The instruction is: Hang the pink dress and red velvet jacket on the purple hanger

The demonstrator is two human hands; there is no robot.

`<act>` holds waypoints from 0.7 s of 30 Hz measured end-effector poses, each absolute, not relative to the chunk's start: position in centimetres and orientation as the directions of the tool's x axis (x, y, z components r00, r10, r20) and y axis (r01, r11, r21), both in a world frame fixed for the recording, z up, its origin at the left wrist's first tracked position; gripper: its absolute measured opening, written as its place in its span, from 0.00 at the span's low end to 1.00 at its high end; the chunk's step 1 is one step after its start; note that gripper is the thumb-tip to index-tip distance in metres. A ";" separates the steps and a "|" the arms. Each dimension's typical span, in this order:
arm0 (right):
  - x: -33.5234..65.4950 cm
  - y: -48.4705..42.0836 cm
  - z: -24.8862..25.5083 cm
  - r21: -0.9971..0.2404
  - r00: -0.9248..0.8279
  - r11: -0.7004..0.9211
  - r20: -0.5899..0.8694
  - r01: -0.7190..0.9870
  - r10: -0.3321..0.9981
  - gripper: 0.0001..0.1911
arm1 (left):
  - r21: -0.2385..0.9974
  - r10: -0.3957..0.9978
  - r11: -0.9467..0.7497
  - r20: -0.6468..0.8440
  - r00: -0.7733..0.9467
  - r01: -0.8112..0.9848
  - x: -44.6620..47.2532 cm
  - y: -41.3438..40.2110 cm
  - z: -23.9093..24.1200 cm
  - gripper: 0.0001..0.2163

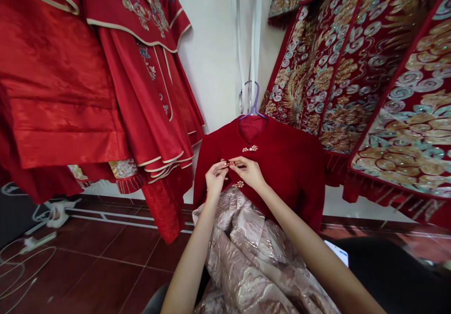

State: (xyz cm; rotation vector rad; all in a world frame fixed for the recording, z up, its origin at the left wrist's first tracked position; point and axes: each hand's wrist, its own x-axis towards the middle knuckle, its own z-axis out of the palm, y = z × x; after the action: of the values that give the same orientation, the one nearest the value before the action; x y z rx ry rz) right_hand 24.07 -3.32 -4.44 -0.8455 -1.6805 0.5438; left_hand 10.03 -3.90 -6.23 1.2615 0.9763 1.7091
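A dark red jacket (289, 163) hangs in front of me on a purple hanger (254, 109). Both of my hands meet at its front opening, around a beaded frog button (230, 163) that their fingertips partly cover. My left hand (215, 178) pinches one side of this fastening; my right hand (250, 173) pinches the other side. Whether the two halves are joined I cannot tell. Above the hands sits another beaded frog button (250, 149), and a third beaded fastener (238, 184) shows just below them. Shiny pinkish-silver brocade fabric (243, 248) spreads beneath the jacket, under my forearms.
Red garments (141, 83) hang at the left, and heavily embroidered ones (338, 79) at the right. White straps (246, 32) run down to the hanger. A phone (337, 254) lies on a dark surface at right. White shoes (58, 214) and cables (26, 267) are at lower left.
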 end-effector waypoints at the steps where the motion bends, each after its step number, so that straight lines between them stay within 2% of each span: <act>1: 24.1 -3.3 -4.5 -0.723 -0.121 0.641 0.634 0.256 0.764 0.12 | 0.908 0.912 -0.391 0.362 -0.191 -0.147 10.0 -3.9 -6.1 0.15; 21: 23.3 -3.7 -4.6 -0.657 -0.057 0.672 0.700 0.342 0.712 0.13 | 0.901 0.894 -0.434 0.431 -0.123 -0.001 8.9 -3.2 -5.4 0.14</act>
State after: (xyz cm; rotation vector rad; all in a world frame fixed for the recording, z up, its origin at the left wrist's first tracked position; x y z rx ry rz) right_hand 23.26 -3.69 -4.64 -0.8701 -1.6589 0.3748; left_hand 8.91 -3.18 -5.40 1.4498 1.0303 1.6427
